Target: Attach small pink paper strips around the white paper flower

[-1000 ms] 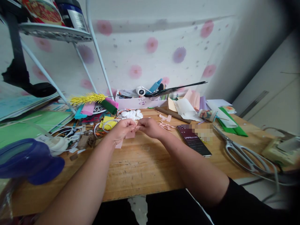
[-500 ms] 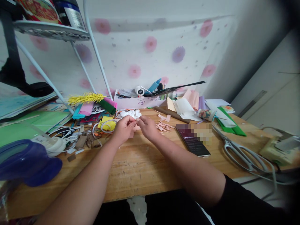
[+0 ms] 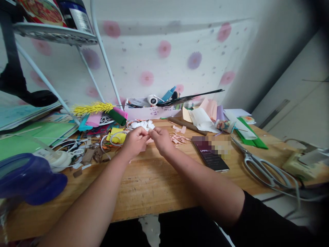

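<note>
My left hand (image 3: pixel 135 141) and my right hand (image 3: pixel 161 140) meet fingertip to fingertip above the middle of the wooden table. Both are closed in a pinch. A small piece of pale pink crepe paper (image 3: pixel 150 140) shows between and just below the fingers; its exact shape is mostly hidden by them. Just right of my right hand lies a pile of thin pink paper strips (image 3: pixel 179 138), with a few wider pink pieces (image 3: pixel 183 129) behind it. White fluffy material (image 3: pixel 142 125) sits behind my fingertips.
A phone (image 3: pixel 210 156) and large scissors (image 3: pixel 259 164) lie at the right. Rolled papers (image 3: pixel 202 118) and a white box of tools (image 3: pixel 144 112) stand at the back. Wires, scraps, a yellow spiky stem (image 3: pixel 92 108) and a blue tape dispenser-like object (image 3: pixel 31 178) crowd the left.
Both hands stay together at almost the same spot, with only slight finger movement. The whole view has shifted a little.
</note>
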`<control>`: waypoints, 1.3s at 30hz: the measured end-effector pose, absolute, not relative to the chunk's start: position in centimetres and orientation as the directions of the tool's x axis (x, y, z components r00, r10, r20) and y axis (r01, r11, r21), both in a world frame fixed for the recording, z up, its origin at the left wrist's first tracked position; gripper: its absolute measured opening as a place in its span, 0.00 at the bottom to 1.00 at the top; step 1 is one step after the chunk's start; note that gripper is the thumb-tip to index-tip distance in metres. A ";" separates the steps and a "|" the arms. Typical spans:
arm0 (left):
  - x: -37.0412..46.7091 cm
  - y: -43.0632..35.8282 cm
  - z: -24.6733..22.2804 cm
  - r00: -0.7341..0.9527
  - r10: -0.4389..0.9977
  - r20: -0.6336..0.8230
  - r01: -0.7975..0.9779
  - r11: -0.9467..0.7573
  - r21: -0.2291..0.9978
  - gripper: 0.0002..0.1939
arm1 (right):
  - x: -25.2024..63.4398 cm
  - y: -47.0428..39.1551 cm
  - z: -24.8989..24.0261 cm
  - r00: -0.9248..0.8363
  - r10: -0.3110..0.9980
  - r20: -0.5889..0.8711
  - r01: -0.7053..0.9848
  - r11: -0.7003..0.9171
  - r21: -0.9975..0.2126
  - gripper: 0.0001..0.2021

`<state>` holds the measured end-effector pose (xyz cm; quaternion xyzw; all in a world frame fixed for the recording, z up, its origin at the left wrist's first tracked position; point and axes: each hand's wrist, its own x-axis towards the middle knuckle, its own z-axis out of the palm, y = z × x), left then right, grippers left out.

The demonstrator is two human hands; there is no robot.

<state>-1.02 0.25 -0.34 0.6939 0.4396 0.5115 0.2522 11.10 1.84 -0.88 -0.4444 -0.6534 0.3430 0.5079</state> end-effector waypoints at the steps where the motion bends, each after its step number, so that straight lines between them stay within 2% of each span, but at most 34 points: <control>1: -1.1 0.2 -0.3 0.080 0.840 0.537 0.434 -0.514 0.740 0.09 | 11.0 1.9 -1.0 -0.084 0.941 0.327 0.200 0.338 -0.920 0.15; 3: -1.1 0.2 -0.4 0.064 0.793 0.606 0.538 -0.539 0.648 0.08 | 10.9 1.9 -1.2 -0.075 0.948 0.309 0.176 0.318 -0.932 0.15; 4: -1.1 0.2 -0.4 0.060 0.791 0.609 0.545 -0.538 0.644 0.08 | 10.9 1.8 -1.2 -0.069 0.942 0.328 0.189 0.335 -0.923 0.15; 6: -0.9 0.2 -0.7 0.070 0.837 0.543 0.468 -0.509 0.723 0.08 | 11.1 1.8 -1.0 -0.067 0.917 0.393 0.242 0.397 -0.885 0.16; 9: -0.5 0.2 -1.0 0.126 0.911 0.394 0.253 -0.413 0.875 0.09 | 11.5 1.7 -0.5 -0.086 0.882 0.464 0.314 0.466 -0.827 0.17; 12: -0.4 0.1 -0.8 0.131 0.918 0.375 0.164 -0.393 0.905 0.09 | 11.7 1.5 -0.2 -0.097 0.867 0.489 0.342 0.490 -0.802 0.17; 17: -0.9 0.1 -0.1 0.098 0.878 0.468 0.356 -0.470 0.808 0.10 | 11.2 1.6 -0.6 -0.082 0.912 0.401 0.253 0.408 -0.877 0.17; 19: -1.0 0.2 -0.2 0.116 0.882 0.457 0.396 -0.463 0.793 0.10 | 11.0 1.8 -1.0 -0.083 0.936 0.341 0.191 0.351 -0.917 0.16; 21: -1.1 0.4 -0.5 0.147 0.902 0.405 0.353 -0.430 0.831 0.10 | 11.0 2.1 -1.3 -0.090 0.944 0.316 0.189 0.328 -0.926 0.16; 24: -1.0 0.3 -0.8 0.199 0.921 0.334 0.273 -0.380 0.884 0.09 | 11.3 2.4 -1.5 -0.098 0.930 0.355 0.266 0.368 -0.891 0.17; 26: -0.9 0.3 -0.7 0.222 0.913 0.343 0.279 -0.396 0.875 0.09 | 11.6 2.6 -1.4 -0.116 0.922 0.369 0.289 0.387 -0.876 0.18; 29: -0.9 0.3 -0.6 0.193 0.898 0.394 0.290 -0.436 0.852 0.08 | 12.0 2.8 -1.2 -0.171 0.930 0.326 0.232 0.360 -0.904 0.19; 31: -1.1 0.5 -0.8 0.142 0.915 0.378 0.197 -0.400 0.895 0.07 | 12.3 3.0 -1.1 -0.190 0.941 0.281 0.149 0.310 -0.939 0.19; 33: -1.2 0.7 -0.9 0.114 0.941 0.318 0.020 -0.322 0.946 0.06 | 12.6 3.1 -0.9 -0.179 0.952 0.247 0.063 0.262 -0.963 0.19; 36: -1.3 0.8 -1.0 0.103 0.964 0.245 -0.207 -0.220 0.953 0.06 | 12.8 3.1 -0.7 -0.170 0.954 0.247 -0.038 0.244 -0.969 0.15; 39: -1.3 0.8 -0.9 0.078 0.974 0.213 -0.272 -0.185 0.944 0.07 | 12.7 3.0 -0.7 -0.203 0.939 0.278 -0.115 0.259 -0.959 0.09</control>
